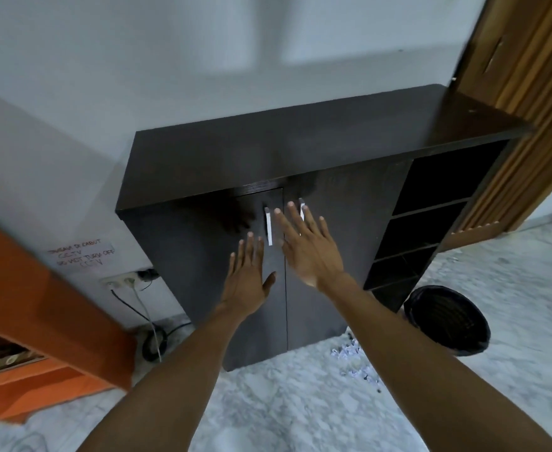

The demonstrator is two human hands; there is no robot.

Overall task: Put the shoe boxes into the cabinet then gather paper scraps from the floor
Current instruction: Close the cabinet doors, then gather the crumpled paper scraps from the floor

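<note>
Both bare forearms enter from the lower edge of the frame and converge toward its centre. The left hand (247, 275) is flat, back toward the camera, fingers extended and held close together, thumb spread to the right. The right hand (307, 246) sits slightly higher and just right of centre, also flat and empty, its fingers splayed and pointing toward the upper left, wrist bent slightly. The two hands lie side by side without touching.
</note>
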